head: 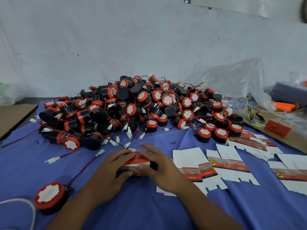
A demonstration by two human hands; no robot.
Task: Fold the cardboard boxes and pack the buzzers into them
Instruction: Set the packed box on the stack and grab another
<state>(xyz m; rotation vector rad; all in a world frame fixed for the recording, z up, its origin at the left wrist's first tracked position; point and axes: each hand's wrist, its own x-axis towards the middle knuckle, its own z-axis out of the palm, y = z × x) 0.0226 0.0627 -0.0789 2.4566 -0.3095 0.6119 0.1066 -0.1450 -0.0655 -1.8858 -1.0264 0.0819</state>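
At the near left of the bench (pixel 149 213), which is covered in blue cloth, a single buzzer (pixel 49 197) is seen lying face up, its red and black lead trailing up to the right. Behind, a pile of buzzers (pixel 132 105) is heaped. Each buzzer is judged hard, light and round, so it may be taken by its red rim. The thin leads are likely to snag on neighbours and should be tucked in.

In the middle a small red and white cardboard box (pixel 137 161) is held low over the cloth between both hands. The left grip (pixel 113 170) is curled round the box's left end. The right grip (pixel 159 170) is laid over its top and right end, with the thumb pinched against the near face. The card is judged thin and easily creased, so it is best held by edges and corners, not squeezed on the panels. Something dark shows at the right end; whether a buzzer is inside cannot be told.

To the right, flat box blanks (pixel 229 161) lie unfolded and hold nothing. Beyond them a clear plastic bag (pixel 235 80) is slumped, its contents unclear
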